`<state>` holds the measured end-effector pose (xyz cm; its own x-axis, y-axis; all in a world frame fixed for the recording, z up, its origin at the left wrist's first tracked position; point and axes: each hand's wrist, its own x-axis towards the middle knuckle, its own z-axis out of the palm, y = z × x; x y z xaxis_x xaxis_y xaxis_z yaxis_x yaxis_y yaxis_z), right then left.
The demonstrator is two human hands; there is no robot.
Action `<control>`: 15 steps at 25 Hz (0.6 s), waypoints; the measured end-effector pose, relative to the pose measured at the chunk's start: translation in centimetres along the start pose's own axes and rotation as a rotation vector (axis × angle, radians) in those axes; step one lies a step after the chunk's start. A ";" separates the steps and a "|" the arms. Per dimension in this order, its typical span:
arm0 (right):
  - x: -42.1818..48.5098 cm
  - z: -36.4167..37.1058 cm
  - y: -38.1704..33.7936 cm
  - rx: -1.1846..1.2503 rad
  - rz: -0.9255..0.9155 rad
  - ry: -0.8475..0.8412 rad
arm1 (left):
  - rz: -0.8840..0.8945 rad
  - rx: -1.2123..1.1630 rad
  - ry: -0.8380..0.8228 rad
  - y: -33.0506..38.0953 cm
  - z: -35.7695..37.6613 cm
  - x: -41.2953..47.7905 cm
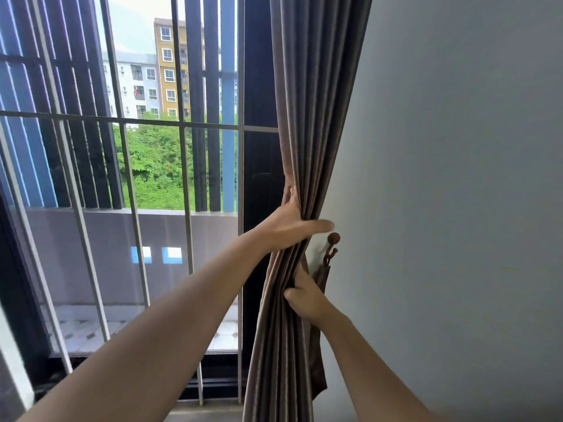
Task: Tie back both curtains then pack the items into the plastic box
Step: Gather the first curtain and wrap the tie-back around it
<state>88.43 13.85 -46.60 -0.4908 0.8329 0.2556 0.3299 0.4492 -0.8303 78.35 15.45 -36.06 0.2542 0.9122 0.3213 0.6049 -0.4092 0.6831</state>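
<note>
A brown pleated curtain (307,117) hangs gathered against a pale wall (457,178) at the right edge of a barred window (128,147). The left hand (292,226) wraps around the bunched folds, thumb pointing toward a round-knobbed wall hook (332,242) just beside the fabric. Just below, the right hand (307,296) pinches the curtain's folds, fingers tucked behind the cloth.
</note>
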 end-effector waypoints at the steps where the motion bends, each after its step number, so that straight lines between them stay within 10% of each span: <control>1: -0.3 0.0 0.1 0.078 -0.013 -0.030 | -0.002 0.044 0.064 -0.2 0.3 0.0; 5: -0.3 -1.5 0.7 0.576 0.001 0.102 | -0.086 0.006 0.215 -0.5 -0.1 -1.1; 9: 3.1 -4.6 -1.3 0.469 -0.025 0.509 | -0.107 -0.275 0.002 -0.4 -1.7 -2.7; 15: 4.5 -7.2 -3.6 0.449 0.014 0.417 | -0.179 -0.523 0.025 -1.1 -1.4 -2.8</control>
<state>90.86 18.34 -38.85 -0.1022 0.9348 0.3401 -0.0826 0.3328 -0.9394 75.91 13.32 -36.77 0.1602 0.9704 0.1808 0.1805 -0.2089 0.9611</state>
